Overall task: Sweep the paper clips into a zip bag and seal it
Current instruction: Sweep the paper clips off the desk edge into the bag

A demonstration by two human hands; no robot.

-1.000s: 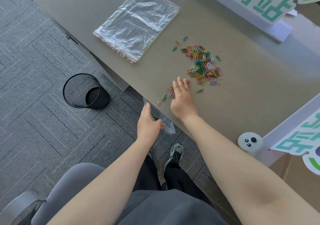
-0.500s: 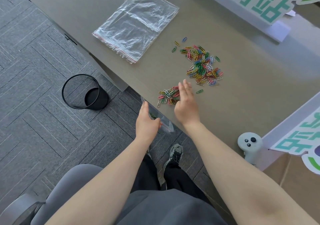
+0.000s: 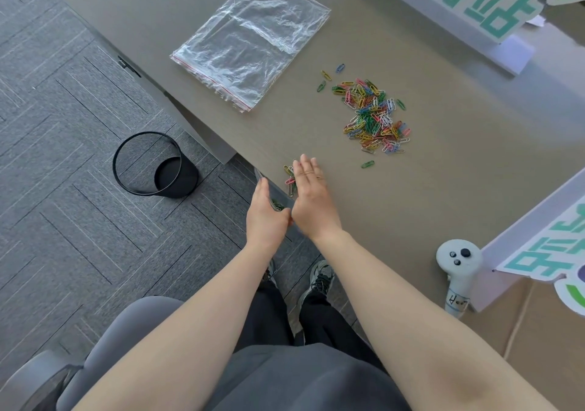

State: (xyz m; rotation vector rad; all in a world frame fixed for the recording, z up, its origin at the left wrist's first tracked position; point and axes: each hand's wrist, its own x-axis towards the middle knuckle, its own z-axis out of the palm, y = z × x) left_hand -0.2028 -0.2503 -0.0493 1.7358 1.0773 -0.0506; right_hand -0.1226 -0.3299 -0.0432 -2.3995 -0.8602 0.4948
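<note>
The table (image 3: pixel 443 189) carries the main heap of paper clips (image 3: pixel 373 116), well clear of the edge. A small batch (image 3: pixel 289 177) lies at the edge, touching the right hand (image 3: pixel 311 198). The left hand (image 3: pixel 266 217) grasps the zip bag (image 3: pixel 275 200) just below the edge. Keep the bag mouth open against the edge; sweep low and slowly. The right hand is flat, fingers extended, grasping nothing.
</note>
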